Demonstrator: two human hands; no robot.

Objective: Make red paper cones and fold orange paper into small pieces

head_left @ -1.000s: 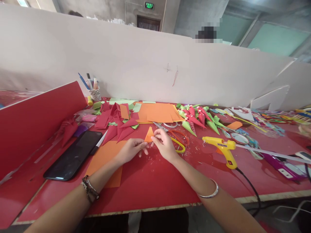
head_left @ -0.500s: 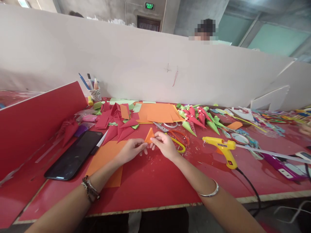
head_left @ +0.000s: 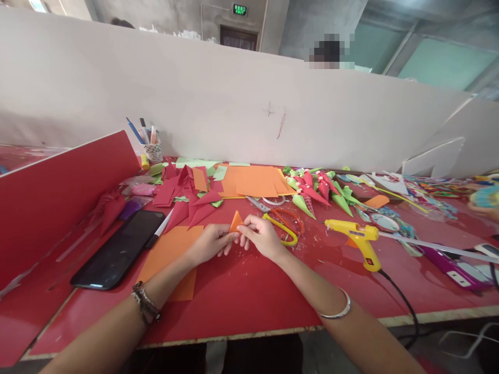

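Observation:
A small orange paper cone (head_left: 236, 222) points upward, pinched between both my hands above the red table. My left hand (head_left: 213, 241) grips its lower left side between thumb and fingers. On the other side my right hand (head_left: 262, 235) presses its thumb and fingers on the paper's lower right edge. Flat under my left forearm lies an orange paper sheet (head_left: 171, 259). Just beyond my right hand rest scissors with yellow handles (head_left: 290, 236) and another pair with orange handles (head_left: 294, 217).
A yellow glue gun (head_left: 360, 239) lies to the right, its cord running off the table edge. Red and green paper cones (head_left: 322, 189) are heaped behind it. A black phone (head_left: 119, 249) and red paper pieces (head_left: 187, 195) sit left. A white partition (head_left: 218, 104) stands behind.
The paper cone has shifted slightly left and down, and my left fingers have closed nearer to its base. At the far right edge, another person's hand now shows with something blue and yellow.

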